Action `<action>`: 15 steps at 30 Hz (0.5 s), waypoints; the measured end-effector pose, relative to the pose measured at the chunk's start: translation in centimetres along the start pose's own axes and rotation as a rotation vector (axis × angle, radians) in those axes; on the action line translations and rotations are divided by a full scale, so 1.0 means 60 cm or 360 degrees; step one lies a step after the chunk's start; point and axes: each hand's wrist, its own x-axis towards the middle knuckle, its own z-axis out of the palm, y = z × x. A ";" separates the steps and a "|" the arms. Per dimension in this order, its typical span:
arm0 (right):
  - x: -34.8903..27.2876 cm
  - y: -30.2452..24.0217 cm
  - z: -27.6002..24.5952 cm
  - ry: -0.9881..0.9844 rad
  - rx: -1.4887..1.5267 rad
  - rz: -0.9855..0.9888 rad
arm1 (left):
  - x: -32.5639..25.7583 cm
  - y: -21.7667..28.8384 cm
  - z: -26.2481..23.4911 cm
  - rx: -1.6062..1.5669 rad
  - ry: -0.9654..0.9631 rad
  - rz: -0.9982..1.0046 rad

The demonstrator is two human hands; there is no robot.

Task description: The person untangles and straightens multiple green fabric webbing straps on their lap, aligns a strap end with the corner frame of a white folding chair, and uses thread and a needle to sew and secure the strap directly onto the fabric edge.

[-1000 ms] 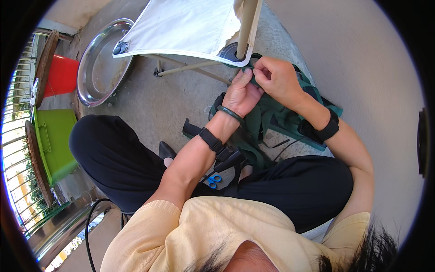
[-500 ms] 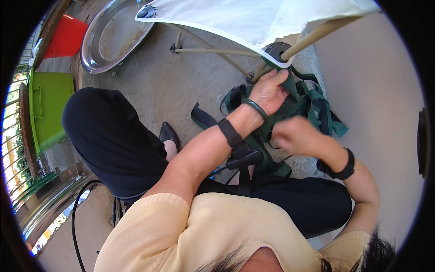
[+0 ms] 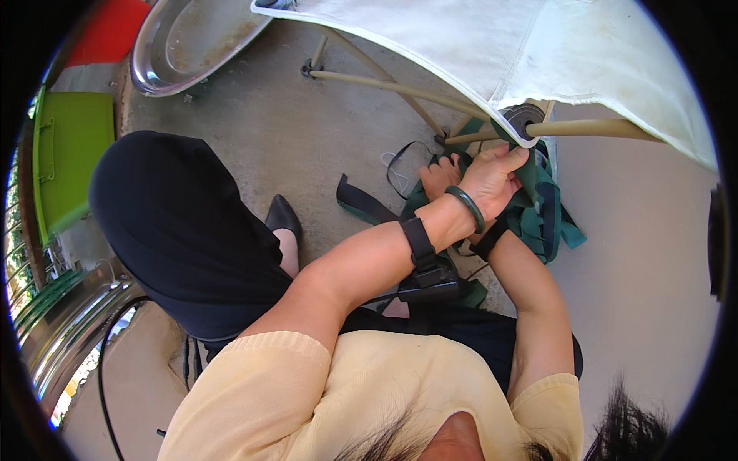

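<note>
My left hand (image 3: 496,177) pinches a piece of dark green fabric (image 3: 527,178) just below the dark corner patch (image 3: 524,119) of a white cloth seat (image 3: 584,61). That seat is stretched over a folding frame of beige tubes (image 3: 400,86). Beneath my left wrist, which wears a dark green bangle (image 3: 466,207), my right arm crosses to the left. My right hand (image 3: 440,177) is low among the green fabric, its fingers curled over a dark green part. My left forearm hides part of that hand. Green straps (image 3: 546,215) lie bunched to the right of my hands.
A metal basin (image 3: 154,54) rests at the upper left, with a red container (image 3: 108,31) and a green box (image 3: 73,154) beyond it. My bent knee in black cloth (image 3: 169,223) and a black shoe (image 3: 283,217) are left of my arms. A black cable (image 3: 104,369) runs lower left.
My right hand has swung left and forward, passing under my left wrist into the green fabric. My left hand keeps its pinch; the view has shifted, with the seat now filling more of the upper right.
</note>
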 end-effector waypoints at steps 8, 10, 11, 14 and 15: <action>-0.163 0.042 0.021 -0.0719 0.0824 -0.0113 | 0.000 -0.004 0.011 0.0051 -0.0038 0.0010; -0.149 0.026 -0.012 -0.1104 0.0363 -0.0290 | -0.002 0.004 0.008 0.0048 -0.0014 0.0015; -0.131 0.013 -0.030 -0.0717 0.0723 -0.0530 | -0.002 0.010 0.004 0.0071 -0.0007 0.0029; -0.072 -0.010 0.019 0.0022 0.1656 -0.0520 | -0.002 0.003 0.008 0.0092 -0.0028 0.0008; -0.034 -0.025 -0.034 -0.0200 0.1857 -0.0286 | -0.004 0.008 0.008 0.0107 -0.0021 0.0018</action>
